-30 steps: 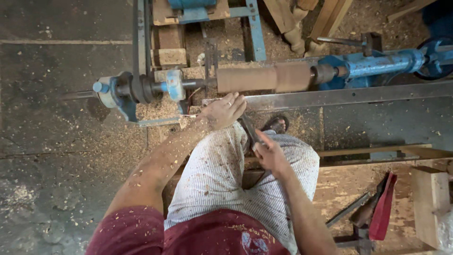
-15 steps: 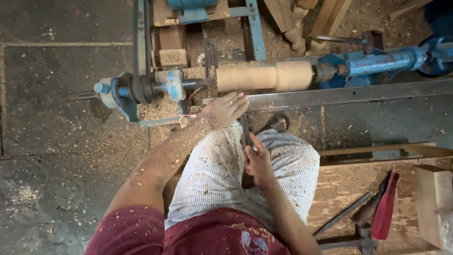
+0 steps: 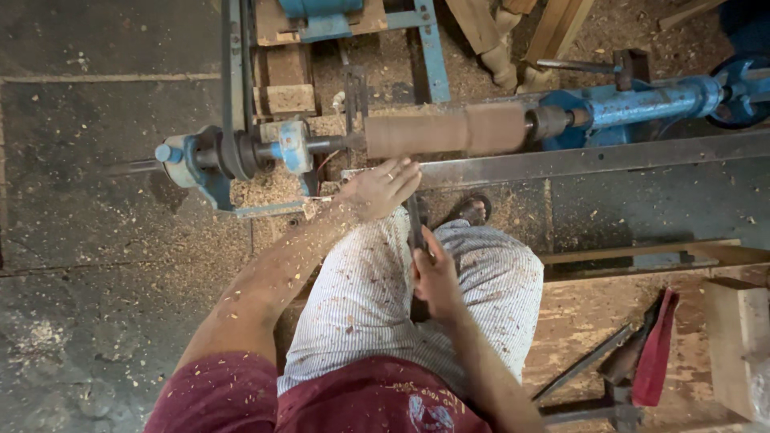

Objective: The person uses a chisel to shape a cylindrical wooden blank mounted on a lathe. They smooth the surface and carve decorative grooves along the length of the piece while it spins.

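The long brown wooden cylinder (image 3: 445, 132) is mounted in the blue metal lathe (image 3: 642, 104), its long axis running left to right across the view, just beyond the fingertips of the left hand (image 3: 377, 188). One end of the cylinder points toward the belt-driven pulley and headstock (image 3: 233, 152) on the left, the other toward the blue tailstock on the right. A long dark steel rail (image 3: 577, 160) runs parallel to the cylinder, just on the near side of it. The left hand lies palm down at the left end of this rail, its fingers (image 3: 401, 172) stretched out and held close together, pointing toward the cylinder; they seem to press down on the front of a slim dark-handled turning chisel (image 3: 415, 232), whose tip is hidden under them. The chisel's long axis runs from the person's lap forward toward the cylinder, roughly at right angles to it. The right hand (image 3: 437, 281) sits behind the left, nearer the body, with its fingers curled tightly around the chisel's handle. Both forearms and the pale striped trousers (image 3: 361, 305) are flecked with wood chips. A sandalled foot (image 3: 473, 210) shows just to the right of the left fingers, below the rail. Sawdust covers the grey concrete floor (image 3: 96, 240) to the left of the hands.
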